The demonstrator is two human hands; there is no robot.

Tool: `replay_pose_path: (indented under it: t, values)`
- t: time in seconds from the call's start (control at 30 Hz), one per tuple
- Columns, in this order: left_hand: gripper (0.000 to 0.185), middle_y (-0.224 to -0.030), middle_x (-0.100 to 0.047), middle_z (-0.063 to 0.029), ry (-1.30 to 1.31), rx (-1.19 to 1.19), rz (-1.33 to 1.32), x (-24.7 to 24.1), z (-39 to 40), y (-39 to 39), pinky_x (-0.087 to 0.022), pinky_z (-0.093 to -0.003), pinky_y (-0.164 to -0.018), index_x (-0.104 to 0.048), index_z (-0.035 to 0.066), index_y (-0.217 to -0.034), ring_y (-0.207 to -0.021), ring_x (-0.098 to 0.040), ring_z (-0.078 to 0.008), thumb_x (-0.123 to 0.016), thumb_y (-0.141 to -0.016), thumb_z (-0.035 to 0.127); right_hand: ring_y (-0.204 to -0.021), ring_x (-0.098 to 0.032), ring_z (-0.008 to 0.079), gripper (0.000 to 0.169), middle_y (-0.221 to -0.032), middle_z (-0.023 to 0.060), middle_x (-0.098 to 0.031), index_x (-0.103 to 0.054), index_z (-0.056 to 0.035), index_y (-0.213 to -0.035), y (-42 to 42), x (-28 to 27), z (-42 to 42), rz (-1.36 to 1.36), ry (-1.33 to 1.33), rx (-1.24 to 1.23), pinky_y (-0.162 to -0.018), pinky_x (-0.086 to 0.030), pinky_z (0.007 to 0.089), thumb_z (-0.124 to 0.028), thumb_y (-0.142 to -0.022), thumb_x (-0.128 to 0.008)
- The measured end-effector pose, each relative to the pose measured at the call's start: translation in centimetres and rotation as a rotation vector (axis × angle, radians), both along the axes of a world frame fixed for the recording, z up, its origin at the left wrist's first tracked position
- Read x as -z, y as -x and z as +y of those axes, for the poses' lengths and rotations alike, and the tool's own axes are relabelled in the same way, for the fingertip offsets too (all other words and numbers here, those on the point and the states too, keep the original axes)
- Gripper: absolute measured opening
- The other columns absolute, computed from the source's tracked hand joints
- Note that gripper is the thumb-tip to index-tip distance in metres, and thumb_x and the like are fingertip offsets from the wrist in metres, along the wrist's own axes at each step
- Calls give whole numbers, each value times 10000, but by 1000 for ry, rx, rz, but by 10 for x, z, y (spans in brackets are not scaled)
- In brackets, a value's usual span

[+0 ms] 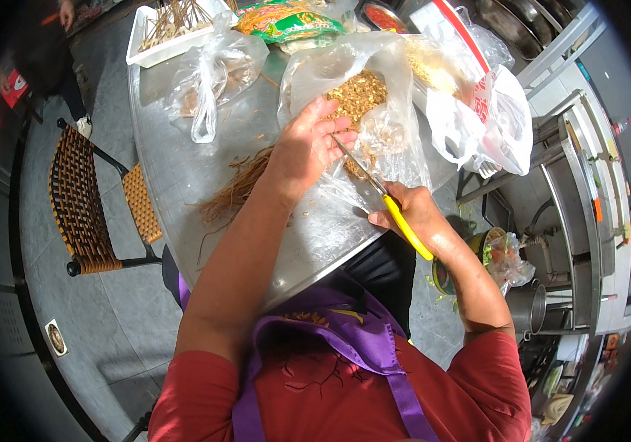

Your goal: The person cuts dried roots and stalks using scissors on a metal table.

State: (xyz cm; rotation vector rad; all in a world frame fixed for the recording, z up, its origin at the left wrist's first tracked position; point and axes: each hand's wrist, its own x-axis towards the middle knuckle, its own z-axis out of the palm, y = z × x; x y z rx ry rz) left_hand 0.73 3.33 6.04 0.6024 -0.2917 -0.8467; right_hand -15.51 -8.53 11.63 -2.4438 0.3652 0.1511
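Note:
My right hand (419,214) grips a pair of scissors (403,224) by the yellow handles. Their metal blades point up and left, the tips at the fingers of my left hand (311,145). That hand is palm up with its fingers apart, and I see nothing held in it. Under both hands lies a clear plastic bag (315,69), its mouth spread wide. Inside it are chopped brown pieces (361,94) and a smaller knotted bag (384,132). A bundle of thin brown root-like strands (241,188) rests on the metal table (177,160), partly hidden by my left forearm.
A white tray of skewers (169,47), a tied clear bag (210,83), a green printed packet (293,25) and a tub of red food (384,17) line the far side. White bags (492,121) sit right. A woven chair (83,204) stands left; a person (45,50) is beyond.

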Motion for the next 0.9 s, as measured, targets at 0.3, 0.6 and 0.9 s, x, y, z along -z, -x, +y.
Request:
replay_pose_path:
  t: [0.3,0.6,0.9]
  values:
    - [644,-1139,-407,-236,22,-10,67,-1,-2,1,-346,-412,-920,-283,-45,-1257,-1011,-458,-326,-480,-842,405,-556,-357,102,330,-530,81,-400,-516,30,-810,5,9,-8,-175,-18,32,-511,-392,276,-198,-696,-725]
    - [698,-1208,-376,-268,-39,-44,-14,1,0,-1,-331,-434,-952,-225,-67,-1291,-1067,-444,-366,-448,-851,427,-569,-427,91,397,-566,104,-503,-545,59,-956,11,10,-14,-67,-206,166,-531,-421,278,-204,-711,-713]
    - [476,-1089,-481,-239,-51,-112,19,10,-3,-5,-365,-419,-923,-387,-79,-1167,-1008,-485,-316,-458,-866,283,-569,-455,103,465,-579,117,-510,-529,58,-1028,14,8,-9,-58,-161,132,-561,-433,280,-212,-701,-719]
